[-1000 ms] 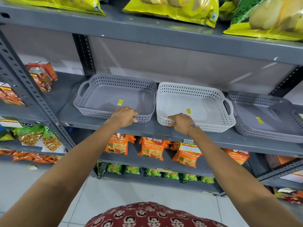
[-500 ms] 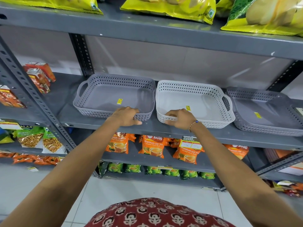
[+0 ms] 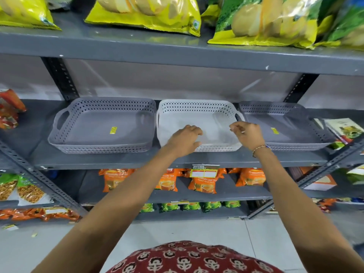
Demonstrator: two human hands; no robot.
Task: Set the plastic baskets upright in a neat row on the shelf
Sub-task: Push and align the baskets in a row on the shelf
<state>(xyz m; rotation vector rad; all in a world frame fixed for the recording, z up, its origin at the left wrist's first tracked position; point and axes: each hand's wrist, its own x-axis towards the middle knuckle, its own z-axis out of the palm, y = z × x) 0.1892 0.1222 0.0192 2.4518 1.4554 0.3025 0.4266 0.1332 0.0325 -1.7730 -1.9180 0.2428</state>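
Observation:
Three shallow perforated plastic baskets stand upright side by side on the middle shelf [image 3: 177, 158]: a grey basket [image 3: 102, 123] on the left, a white basket [image 3: 197, 113] in the middle, and another grey basket [image 3: 285, 123] on the right. My left hand [image 3: 185, 138] is over the front wall of the white basket, fingers bent and apart from the thumb, with nothing held between them. My right hand [image 3: 248, 134] hovers above the white basket's right front corner, next to the right grey basket, fingers loosely curled and holding nothing.
Yellow and green snack bags [image 3: 149, 14] lie on the shelf above. Red packets [image 3: 9, 109] sit at the far left and boxes [image 3: 342, 129] at the far right of the basket shelf. Orange tea packs [image 3: 204, 182] fill the shelf below. Angled steel uprights frame the bay.
My left hand left the left grey basket's front rim and moved right to the white basket. My right hand let go of the white basket's front and moved to its right corner.

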